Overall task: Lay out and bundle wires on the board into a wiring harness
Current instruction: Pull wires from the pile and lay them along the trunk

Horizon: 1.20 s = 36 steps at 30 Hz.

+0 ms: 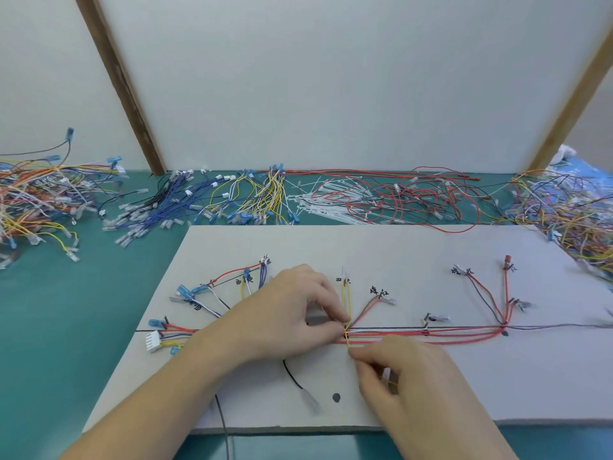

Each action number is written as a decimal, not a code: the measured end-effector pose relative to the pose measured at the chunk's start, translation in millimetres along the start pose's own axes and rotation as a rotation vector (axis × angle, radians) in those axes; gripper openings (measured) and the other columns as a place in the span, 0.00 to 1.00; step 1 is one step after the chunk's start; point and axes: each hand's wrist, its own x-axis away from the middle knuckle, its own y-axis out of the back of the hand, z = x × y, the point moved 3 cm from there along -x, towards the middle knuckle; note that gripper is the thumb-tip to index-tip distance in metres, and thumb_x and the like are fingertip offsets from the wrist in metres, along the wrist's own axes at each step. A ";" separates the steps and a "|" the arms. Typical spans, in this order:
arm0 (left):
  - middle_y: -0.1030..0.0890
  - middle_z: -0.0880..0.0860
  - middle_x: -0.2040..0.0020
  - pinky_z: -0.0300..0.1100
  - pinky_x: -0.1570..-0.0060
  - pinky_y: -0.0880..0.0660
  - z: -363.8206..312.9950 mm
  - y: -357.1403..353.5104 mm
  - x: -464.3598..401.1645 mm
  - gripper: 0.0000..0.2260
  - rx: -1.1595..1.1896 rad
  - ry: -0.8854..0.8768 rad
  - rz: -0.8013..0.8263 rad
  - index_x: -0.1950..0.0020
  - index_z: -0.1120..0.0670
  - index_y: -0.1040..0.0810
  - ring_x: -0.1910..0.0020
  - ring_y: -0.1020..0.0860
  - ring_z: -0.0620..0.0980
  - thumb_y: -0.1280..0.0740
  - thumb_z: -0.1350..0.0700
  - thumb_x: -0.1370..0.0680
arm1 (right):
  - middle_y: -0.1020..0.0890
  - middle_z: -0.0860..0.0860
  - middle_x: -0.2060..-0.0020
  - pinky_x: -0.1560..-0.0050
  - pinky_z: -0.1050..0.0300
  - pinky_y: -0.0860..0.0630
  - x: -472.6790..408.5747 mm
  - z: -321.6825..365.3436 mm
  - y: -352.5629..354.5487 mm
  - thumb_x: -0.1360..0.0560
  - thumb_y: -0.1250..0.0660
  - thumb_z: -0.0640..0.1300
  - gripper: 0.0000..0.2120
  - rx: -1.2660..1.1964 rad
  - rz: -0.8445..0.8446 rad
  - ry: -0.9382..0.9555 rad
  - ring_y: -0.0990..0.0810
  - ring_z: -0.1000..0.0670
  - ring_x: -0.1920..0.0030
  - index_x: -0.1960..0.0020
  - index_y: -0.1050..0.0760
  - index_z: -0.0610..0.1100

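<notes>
A white board lies on the green table with a wire harness laid along a black line. Red, yellow, blue and white branches fan out to marked spots. A white multi-pin connector sits at the harness's left end. My left hand pinches the wire bundle at the junction under a yellow wire loop. My right hand pinches the lower end of the yellow wire just below the bundle. A black wire with a clear terminal lies on the board's near part.
Behind the board lie heaps of loose wires: blue ones, yellow and white ones, red ones. White cable ties lie among them. Tangled mixed piles sit far left and far right. A white panel stands behind.
</notes>
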 end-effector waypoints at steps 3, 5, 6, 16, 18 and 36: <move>0.16 0.42 0.54 0.42 0.43 0.28 -1.0 -0.8 -1.9 0.01 -0.003 0.011 -0.005 0.54 0.47 0.11 0.47 0.24 0.42 0.23 0.53 0.25 | 0.17 0.60 0.60 0.55 0.68 0.27 13.0 -11.3 21.7 0.24 0.30 0.48 0.08 -0.035 0.036 -0.094 0.23 0.61 0.61 0.54 0.15 0.61; 0.17 0.42 0.54 0.43 0.43 0.28 -4.1 -1.0 -3.1 0.01 -0.031 0.003 0.003 0.55 0.47 0.12 0.47 0.24 0.42 0.24 0.51 0.24 | 0.17 0.64 0.66 0.61 0.72 0.28 21.3 -29.1 48.0 0.28 0.27 0.47 0.11 -0.121 0.060 -0.195 0.23 0.63 0.69 0.61 0.15 0.64; 0.17 0.41 0.55 0.43 0.43 0.28 -4.1 -0.2 -3.4 0.01 -0.048 0.004 0.005 0.55 0.46 0.12 0.47 0.24 0.42 0.24 0.50 0.24 | 0.16 0.62 0.68 0.65 0.72 0.28 23.7 -38.0 61.3 0.30 0.26 0.48 0.11 -0.155 0.109 -0.235 0.24 0.62 0.73 0.61 0.16 0.65; 0.18 0.42 0.59 0.30 0.58 0.28 -55.9 -12.4 -41.9 0.04 -0.191 -0.043 0.131 0.51 0.47 0.14 0.60 0.23 0.38 0.28 0.54 0.24 | 0.35 0.53 0.79 0.74 0.61 0.43 18.3 -155.5 163.1 0.47 0.26 0.67 0.25 -0.244 0.139 -0.536 0.40 0.51 0.79 0.58 0.12 0.52; 0.16 0.43 0.58 0.30 0.59 0.29 -68.5 -27.7 -55.1 0.04 -0.167 -0.064 0.151 0.50 0.47 0.14 0.62 0.23 0.38 0.28 0.53 0.23 | 0.35 0.52 0.79 0.75 0.61 0.42 11.9 -169.8 161.0 0.43 0.23 0.65 0.22 -0.237 0.149 -0.563 0.40 0.51 0.78 0.59 0.12 0.49; 0.18 0.43 0.61 0.29 0.58 0.32 -117.3 -110.2 -133.5 0.06 -0.005 -0.101 0.084 0.53 0.51 0.12 0.64 0.26 0.38 0.28 0.60 0.24 | 0.22 0.46 0.75 0.74 0.60 0.25 -15.1 -238.3 182.9 0.29 0.21 0.43 0.07 -0.223 0.059 -0.573 0.27 0.51 0.76 0.64 0.14 0.41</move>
